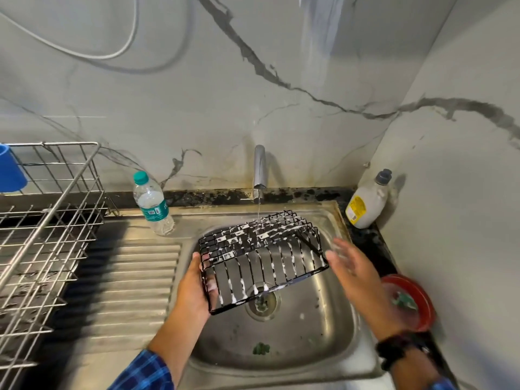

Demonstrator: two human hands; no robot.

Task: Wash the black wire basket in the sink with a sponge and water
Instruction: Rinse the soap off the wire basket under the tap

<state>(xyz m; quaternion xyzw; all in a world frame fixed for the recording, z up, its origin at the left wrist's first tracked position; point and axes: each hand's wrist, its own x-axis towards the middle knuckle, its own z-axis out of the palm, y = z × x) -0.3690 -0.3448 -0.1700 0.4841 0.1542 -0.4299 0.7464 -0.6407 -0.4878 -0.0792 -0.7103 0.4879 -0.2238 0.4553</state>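
The black wire basket (261,254), streaked with white soap foam, is held upside down and tilted over the steel sink (332,342). A thin stream of water from the tap (259,173) falls onto its top. My left hand (194,291) grips the basket's left end, fingers inside the wires. My right hand (353,267) is blurred, fingers spread, just right of the basket's right end and holding nothing. A green sponge (403,301) lies in a red bowl (422,294) on the counter to the right.
A clear water bottle (153,204) stands at the sink's back left corner. A soap bottle (365,204) stands in the back right corner. A steel dish rack (47,229) covers the left drainboard, with a blue cup (9,170) in it. Green scraps lie near the drain (263,304).
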